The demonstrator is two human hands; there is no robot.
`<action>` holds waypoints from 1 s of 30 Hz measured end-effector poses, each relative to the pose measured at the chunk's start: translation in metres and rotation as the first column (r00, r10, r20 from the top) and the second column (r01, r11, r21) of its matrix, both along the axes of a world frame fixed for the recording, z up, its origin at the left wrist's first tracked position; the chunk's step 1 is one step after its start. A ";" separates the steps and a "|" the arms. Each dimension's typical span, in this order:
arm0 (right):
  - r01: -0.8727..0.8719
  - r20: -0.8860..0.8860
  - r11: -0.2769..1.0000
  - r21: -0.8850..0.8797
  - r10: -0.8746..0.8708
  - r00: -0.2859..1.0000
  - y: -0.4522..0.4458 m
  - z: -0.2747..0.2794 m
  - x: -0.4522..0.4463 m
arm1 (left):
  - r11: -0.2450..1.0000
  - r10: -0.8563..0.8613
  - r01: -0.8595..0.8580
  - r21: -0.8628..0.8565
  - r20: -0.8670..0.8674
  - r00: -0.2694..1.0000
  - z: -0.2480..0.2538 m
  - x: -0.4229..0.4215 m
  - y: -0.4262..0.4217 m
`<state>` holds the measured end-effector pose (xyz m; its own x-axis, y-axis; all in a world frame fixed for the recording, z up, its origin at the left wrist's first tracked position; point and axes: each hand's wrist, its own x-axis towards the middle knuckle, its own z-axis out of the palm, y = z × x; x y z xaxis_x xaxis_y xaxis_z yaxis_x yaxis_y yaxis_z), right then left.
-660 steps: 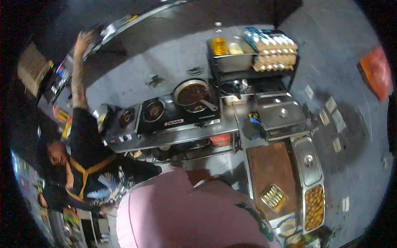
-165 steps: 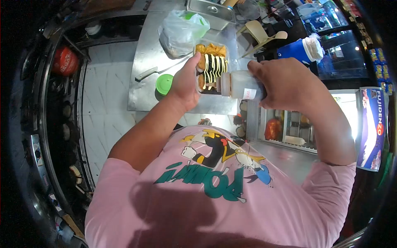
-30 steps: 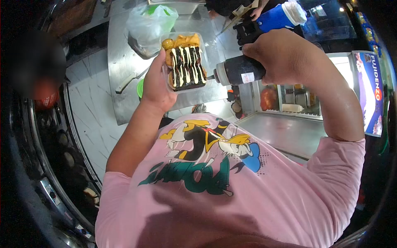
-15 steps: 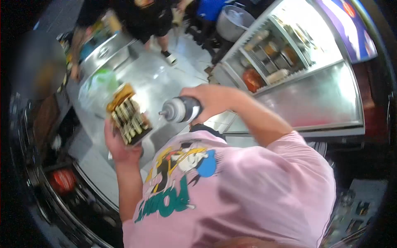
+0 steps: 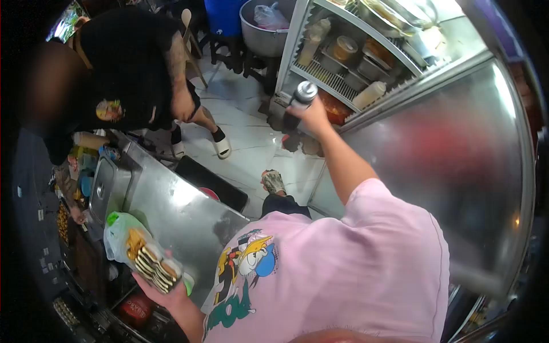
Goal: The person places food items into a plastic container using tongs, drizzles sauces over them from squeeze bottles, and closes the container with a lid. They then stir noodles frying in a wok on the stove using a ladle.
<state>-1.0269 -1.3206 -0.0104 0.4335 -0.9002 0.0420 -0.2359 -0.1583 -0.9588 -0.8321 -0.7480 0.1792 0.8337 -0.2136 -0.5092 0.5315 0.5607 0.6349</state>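
My left hand [image 5: 166,297] is closed on a clear tray of food [image 5: 153,264] at the lower left, with white stripes of sauce over dark pieces and golden fried pieces at its far end. A plastic bag with green in it [image 5: 121,231] lies beside the tray. My right hand [image 5: 311,114] is wrapped round a dark sauce bottle [image 5: 303,97], its pale cap pointing up, in front of the open fridge [image 5: 337,68]. Inside the fridge are pale squeeze bottles [image 5: 370,94] and several containers.
The fridge's glass door [image 5: 440,171] stands open at the right. A steel table [image 5: 171,200] runs along the left, with a lidded steel container [image 5: 106,186] on it. A person in black [image 5: 123,68] stands beyond it. A large pot [image 5: 266,28] stands near the fridge.
The view has turned toward the fridge. My right hand has carried the dark bottle away from the food tray to the fridge's front. My left hand still holds the tray, now lower in view.
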 end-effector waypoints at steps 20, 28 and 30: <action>0.418 -0.541 0.906 0.071 -0.317 0.779 -0.340 -0.102 0.024 | 0.988 0.108 -0.091 -0.125 0.137 0.985 0.020 -0.034 -0.067; -0.590 -0.670 0.767 0.253 0.579 0.465 -0.157 -0.065 0.103 | 0.960 0.260 -0.251 -0.124 0.065 0.963 -0.015 -0.032 -0.024; -0.793 -0.377 0.425 0.437 0.887 0.267 -0.029 -0.055 0.143 | 0.972 0.191 -0.190 -0.140 -0.006 0.982 -0.033 -0.028 -0.006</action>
<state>-0.8837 -1.3499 -0.0655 0.8524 0.0098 -0.5228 -0.4628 -0.4511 -0.7631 -0.8596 -0.7536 0.1464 0.8695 -0.1190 -0.4794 0.4021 0.7343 0.5469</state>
